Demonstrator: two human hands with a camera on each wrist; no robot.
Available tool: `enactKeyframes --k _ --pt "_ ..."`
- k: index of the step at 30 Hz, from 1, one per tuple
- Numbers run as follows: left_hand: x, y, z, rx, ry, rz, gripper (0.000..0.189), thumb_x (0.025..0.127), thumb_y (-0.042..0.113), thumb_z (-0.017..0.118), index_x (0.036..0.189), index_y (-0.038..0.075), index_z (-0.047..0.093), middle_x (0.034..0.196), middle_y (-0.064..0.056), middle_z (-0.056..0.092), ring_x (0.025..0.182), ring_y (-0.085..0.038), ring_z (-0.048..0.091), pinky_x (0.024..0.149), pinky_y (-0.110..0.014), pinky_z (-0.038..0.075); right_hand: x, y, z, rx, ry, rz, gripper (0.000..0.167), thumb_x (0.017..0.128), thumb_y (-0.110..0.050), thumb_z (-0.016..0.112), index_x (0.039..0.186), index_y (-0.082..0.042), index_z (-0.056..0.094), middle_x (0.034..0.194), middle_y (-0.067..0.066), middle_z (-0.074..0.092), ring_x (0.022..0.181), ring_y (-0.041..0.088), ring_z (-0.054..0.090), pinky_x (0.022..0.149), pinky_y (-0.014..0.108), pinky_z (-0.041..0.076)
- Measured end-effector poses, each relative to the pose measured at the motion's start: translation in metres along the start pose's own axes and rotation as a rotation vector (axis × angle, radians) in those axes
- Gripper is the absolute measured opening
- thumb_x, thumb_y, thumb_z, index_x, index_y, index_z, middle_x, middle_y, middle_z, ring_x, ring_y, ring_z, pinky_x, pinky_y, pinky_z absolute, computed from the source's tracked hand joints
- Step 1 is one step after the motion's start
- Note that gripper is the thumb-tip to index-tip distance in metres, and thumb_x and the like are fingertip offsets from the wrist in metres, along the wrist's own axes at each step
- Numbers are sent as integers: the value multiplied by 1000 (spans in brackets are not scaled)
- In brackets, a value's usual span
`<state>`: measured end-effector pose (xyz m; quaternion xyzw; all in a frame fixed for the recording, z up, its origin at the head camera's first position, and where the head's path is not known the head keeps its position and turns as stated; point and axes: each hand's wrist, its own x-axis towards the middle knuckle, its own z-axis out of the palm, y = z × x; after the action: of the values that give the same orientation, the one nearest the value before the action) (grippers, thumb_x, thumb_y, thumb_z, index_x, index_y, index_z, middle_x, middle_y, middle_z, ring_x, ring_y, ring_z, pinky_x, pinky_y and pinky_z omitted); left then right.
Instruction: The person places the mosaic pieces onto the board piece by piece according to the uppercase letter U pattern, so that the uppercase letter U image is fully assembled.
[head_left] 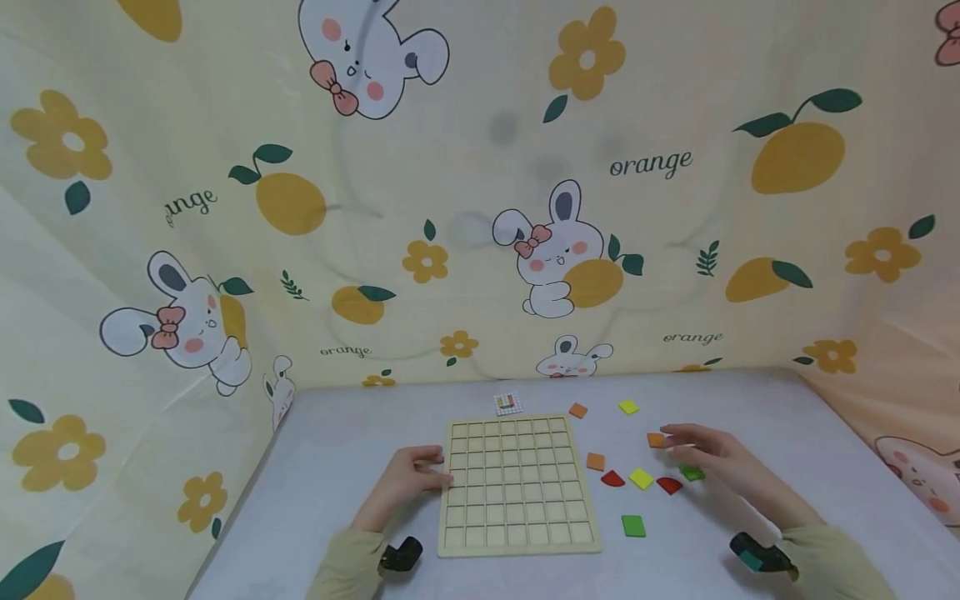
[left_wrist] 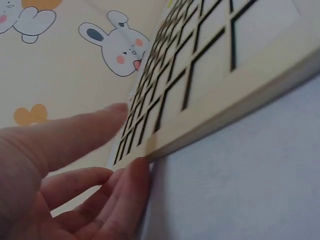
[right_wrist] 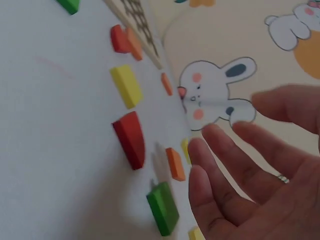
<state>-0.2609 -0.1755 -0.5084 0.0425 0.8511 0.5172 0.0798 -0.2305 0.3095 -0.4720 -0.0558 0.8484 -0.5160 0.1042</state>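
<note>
A pale wooden grid board (head_left: 517, 487) lies on the table, its square compartments holding no pieces. My left hand (head_left: 412, 479) holds the board's left edge; in the left wrist view the thumb (left_wrist: 95, 132) reaches over the frame and the fingertips (left_wrist: 135, 175) meet its side. To the right, my right hand (head_left: 712, 454) hovers over the loose pieces with fingers loosely bent and nothing in its grasp. Nearest it are an orange square (head_left: 656, 440) by the fingertips and a green piece (head_left: 692, 473), partly hidden under the hand. A red wedge (right_wrist: 131, 142) lies close by.
Between board and right hand lie another red wedge (head_left: 612, 479), a yellow square (head_left: 641, 478) and an orange square (head_left: 596, 462). A green square (head_left: 633, 526) is nearer me. Farther back are an orange piece (head_left: 578, 410), a yellow piece (head_left: 628, 407) and a small printed card (head_left: 507, 404).
</note>
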Motion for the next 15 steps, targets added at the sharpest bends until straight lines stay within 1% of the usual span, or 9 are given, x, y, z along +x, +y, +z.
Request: enactKeyframes --k 4,6,8,10,13,15 --pt "2 -1 3 46 11 13 62 70 8 84 125 -5 58 114 -15 64 78 -15 62 69 -31 52 5 2 7 -17 -74 -68 50 93 -21 63 135 2 48 123 20 58 110 35 55 83 37 50" --pt "2 -2 4 66 16 15 61 70 7 84 125 -3 59 114 -14 63 76 -14 62 67 -30 51 9 3 10 -46 -111 -114 47 93 -17 64 133 3 50 123 21 58 110 37 55 81 31 51" --pt "3 -3 3 71 18 20 61 69 6 84 124 -2 60 113 -13 63 74 -14 61 66 -30 50 12 5 12 -90 -141 -145 44 91 -16 65 131 1 53 125 19 57 109 36 54 80 26 50" --pt "3 -4 3 81 18 26 61 68 5 84 124 -2 61 112 -12 64 74 -14 61 66 -31 50 13 6 14 -143 -151 -150 42 90 -16 68 128 -4 57 126 16 56 108 33 54 80 23 49" --pt "3 -3 3 81 18 36 60 68 5 85 123 -2 61 111 -12 64 73 -14 61 65 -31 50 13 6 18 -205 -167 -163 39 87 -14 70 125 -8 60 126 13 56 105 30 53 80 23 49" --pt "3 -3 3 77 21 34 60 67 4 85 122 -2 62 110 -11 64 73 -14 61 65 -30 50 12 5 21 -233 -176 -154 39 86 -12 71 123 -10 61 123 10 58 103 27 53 79 23 49"
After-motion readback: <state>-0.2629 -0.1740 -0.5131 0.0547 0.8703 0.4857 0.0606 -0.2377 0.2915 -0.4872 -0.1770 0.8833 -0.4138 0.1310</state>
